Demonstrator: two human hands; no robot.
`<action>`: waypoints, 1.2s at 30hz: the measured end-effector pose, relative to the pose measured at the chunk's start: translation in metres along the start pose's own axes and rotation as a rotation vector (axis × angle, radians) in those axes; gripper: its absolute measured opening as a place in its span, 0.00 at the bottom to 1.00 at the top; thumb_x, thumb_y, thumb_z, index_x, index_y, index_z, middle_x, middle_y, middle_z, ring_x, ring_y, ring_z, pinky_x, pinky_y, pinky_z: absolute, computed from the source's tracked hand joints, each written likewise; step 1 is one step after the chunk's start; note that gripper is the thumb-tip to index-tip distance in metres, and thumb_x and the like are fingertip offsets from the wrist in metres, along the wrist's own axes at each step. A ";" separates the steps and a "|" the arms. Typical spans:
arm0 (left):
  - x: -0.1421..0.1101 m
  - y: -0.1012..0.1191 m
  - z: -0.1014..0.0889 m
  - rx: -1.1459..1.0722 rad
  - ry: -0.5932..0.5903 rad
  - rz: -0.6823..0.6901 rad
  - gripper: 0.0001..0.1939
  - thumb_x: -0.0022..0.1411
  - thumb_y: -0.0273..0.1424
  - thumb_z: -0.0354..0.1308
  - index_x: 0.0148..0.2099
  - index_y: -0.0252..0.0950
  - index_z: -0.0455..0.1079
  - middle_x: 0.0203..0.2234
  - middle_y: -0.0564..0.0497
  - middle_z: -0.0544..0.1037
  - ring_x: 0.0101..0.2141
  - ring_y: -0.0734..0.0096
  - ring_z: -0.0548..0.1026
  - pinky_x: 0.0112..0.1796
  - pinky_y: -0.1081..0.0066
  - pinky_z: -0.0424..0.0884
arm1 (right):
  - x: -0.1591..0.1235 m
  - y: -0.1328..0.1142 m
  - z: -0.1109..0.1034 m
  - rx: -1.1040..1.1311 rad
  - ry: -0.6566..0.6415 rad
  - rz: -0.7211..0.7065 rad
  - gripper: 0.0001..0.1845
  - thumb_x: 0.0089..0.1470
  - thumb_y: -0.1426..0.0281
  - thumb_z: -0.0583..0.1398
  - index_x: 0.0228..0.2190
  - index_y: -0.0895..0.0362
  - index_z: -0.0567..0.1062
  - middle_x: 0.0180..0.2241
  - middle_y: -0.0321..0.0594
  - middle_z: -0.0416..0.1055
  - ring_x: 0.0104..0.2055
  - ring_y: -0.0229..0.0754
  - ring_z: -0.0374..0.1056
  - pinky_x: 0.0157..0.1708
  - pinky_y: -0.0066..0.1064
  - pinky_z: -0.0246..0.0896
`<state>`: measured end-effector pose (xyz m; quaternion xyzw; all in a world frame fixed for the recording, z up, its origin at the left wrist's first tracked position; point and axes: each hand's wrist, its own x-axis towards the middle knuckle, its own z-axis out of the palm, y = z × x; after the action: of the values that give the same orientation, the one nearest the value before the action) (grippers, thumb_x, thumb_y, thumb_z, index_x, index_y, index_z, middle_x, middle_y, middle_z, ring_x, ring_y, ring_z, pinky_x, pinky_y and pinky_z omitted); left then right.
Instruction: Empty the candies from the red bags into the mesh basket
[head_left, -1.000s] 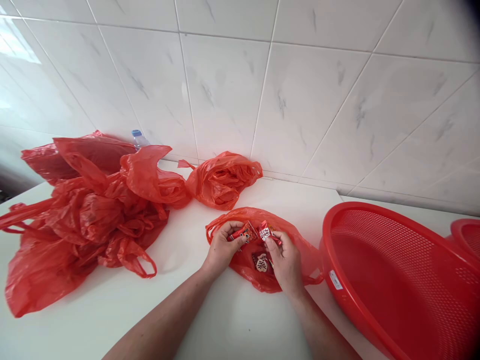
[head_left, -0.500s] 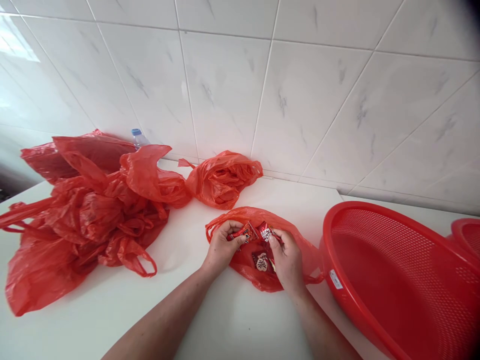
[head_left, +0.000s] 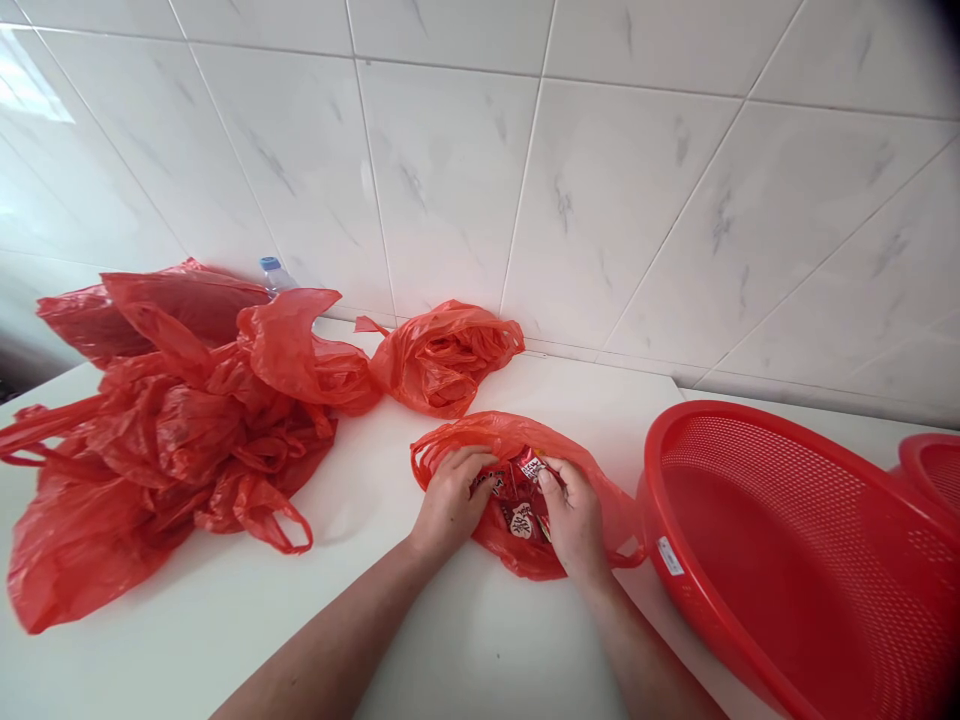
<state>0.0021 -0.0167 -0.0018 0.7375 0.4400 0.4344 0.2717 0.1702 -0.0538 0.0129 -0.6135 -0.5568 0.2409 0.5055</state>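
Note:
An opened red plastic bag (head_left: 600, 500) lies on the white table, with several small wrapped snack packets (head_left: 522, 520) inside it. My right hand (head_left: 574, 510) pinches a red and white snack packet (head_left: 531, 463) between thumb and fingers above the bag's mouth. At the bag's left side, my left hand (head_left: 453, 500) curls its fingers down over another red packet (head_left: 491, 483) with dark print. That packet is partly hidden by the fingers, which appear closed on it.
A large red plastic basket (head_left: 720, 590) stands at the right, with a second red basket (head_left: 934, 470) beyond it. Crumpled red bags (head_left: 180, 430) are heaped at the left. A bunched red bag (head_left: 446, 360) and a clear bottle with a blue cap (head_left: 276, 273) are by the tiled wall.
My left hand has moved slightly right and lower into the bag, its fingers now covering more of its packet. My right hand keeps its packet in nearly the same place.

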 end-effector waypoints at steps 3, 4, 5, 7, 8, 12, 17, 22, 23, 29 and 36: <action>0.000 0.005 -0.003 0.039 0.047 0.051 0.12 0.60 0.30 0.55 0.46 0.42 0.72 0.47 0.47 0.74 0.49 0.58 0.69 0.52 0.55 0.61 | -0.001 -0.002 0.001 -0.029 -0.010 -0.064 0.12 0.58 0.65 0.52 0.38 0.55 0.73 0.39 0.42 0.72 0.43 0.45 0.67 0.45 0.38 0.62; 0.000 0.007 -0.005 0.045 0.053 0.064 0.12 0.60 0.31 0.56 0.47 0.42 0.72 0.47 0.46 0.74 0.49 0.58 0.69 0.52 0.55 0.61 | -0.002 -0.002 0.001 -0.035 -0.024 -0.086 0.12 0.59 0.65 0.52 0.38 0.55 0.73 0.39 0.42 0.72 0.43 0.45 0.67 0.45 0.38 0.62; 0.000 0.008 -0.006 0.048 0.053 0.080 0.13 0.60 0.32 0.56 0.48 0.42 0.72 0.47 0.46 0.75 0.49 0.57 0.69 0.52 0.56 0.61 | -0.002 -0.003 0.001 -0.037 -0.045 -0.112 0.12 0.59 0.65 0.52 0.38 0.55 0.73 0.38 0.42 0.72 0.43 0.45 0.67 0.45 0.38 0.62; 0.000 0.011 -0.007 0.043 0.039 0.109 0.15 0.59 0.34 0.58 0.49 0.42 0.71 0.46 0.46 0.75 0.48 0.57 0.70 0.50 0.57 0.62 | -0.003 -0.004 0.003 -0.025 -0.102 -0.167 0.11 0.59 0.66 0.52 0.37 0.54 0.74 0.37 0.41 0.71 0.42 0.44 0.67 0.44 0.38 0.63; 0.000 0.012 -0.007 0.037 0.029 0.118 0.16 0.59 0.35 0.59 0.50 0.42 0.71 0.45 0.46 0.76 0.47 0.57 0.70 0.50 0.58 0.63 | -0.003 -0.004 0.003 -0.014 -0.133 -0.190 0.11 0.59 0.66 0.52 0.37 0.54 0.74 0.36 0.41 0.70 0.41 0.44 0.67 0.43 0.37 0.63; 0.000 0.014 -0.007 0.019 0.013 0.104 0.09 0.62 0.31 0.55 0.43 0.40 0.74 0.34 0.48 0.78 0.37 0.62 0.72 0.42 0.62 0.66 | -0.005 -0.004 0.006 0.035 -0.181 -0.147 0.11 0.57 0.66 0.54 0.40 0.54 0.73 0.39 0.42 0.71 0.41 0.44 0.67 0.42 0.37 0.64; -0.001 0.015 -0.007 0.009 0.023 0.057 0.09 0.62 0.28 0.52 0.33 0.39 0.72 0.26 0.52 0.76 0.31 0.66 0.71 0.38 0.65 0.65 | -0.007 -0.005 0.006 0.111 -0.167 0.003 0.07 0.54 0.64 0.58 0.32 0.55 0.69 0.31 0.37 0.71 0.32 0.41 0.69 0.34 0.33 0.66; -0.003 0.015 -0.006 0.000 0.047 -0.004 0.08 0.62 0.28 0.52 0.32 0.39 0.71 0.26 0.52 0.76 0.31 0.67 0.71 0.36 0.66 0.66 | -0.006 -0.007 0.004 0.139 -0.181 0.002 0.07 0.54 0.64 0.58 0.30 0.54 0.69 0.28 0.35 0.70 0.31 0.40 0.67 0.33 0.32 0.65; -0.003 0.016 -0.006 0.001 0.054 -0.013 0.08 0.62 0.28 0.52 0.32 0.39 0.71 0.26 0.51 0.76 0.31 0.67 0.72 0.36 0.66 0.66 | -0.006 -0.007 0.004 0.148 -0.182 0.002 0.07 0.54 0.64 0.58 0.30 0.54 0.69 0.28 0.36 0.69 0.31 0.40 0.67 0.33 0.32 0.65; -0.004 0.019 -0.007 0.004 0.082 -0.029 0.07 0.61 0.29 0.52 0.31 0.39 0.70 0.25 0.52 0.75 0.30 0.67 0.71 0.34 0.67 0.66 | -0.005 -0.009 0.003 0.214 -0.199 0.032 0.08 0.53 0.63 0.58 0.29 0.55 0.69 0.28 0.35 0.68 0.30 0.39 0.65 0.30 0.31 0.64; -0.002 0.017 -0.008 0.013 0.077 0.003 0.08 0.61 0.29 0.51 0.30 0.39 0.69 0.24 0.52 0.73 0.29 0.67 0.70 0.34 0.67 0.65 | -0.004 -0.014 0.000 0.271 -0.280 0.082 0.11 0.54 0.61 0.57 0.34 0.55 0.70 0.31 0.37 0.70 0.32 0.41 0.67 0.33 0.31 0.66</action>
<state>0.0013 -0.0264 0.0146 0.7228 0.4518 0.4600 0.2488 0.1625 -0.0596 0.0238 -0.5225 -0.5588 0.4170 0.4908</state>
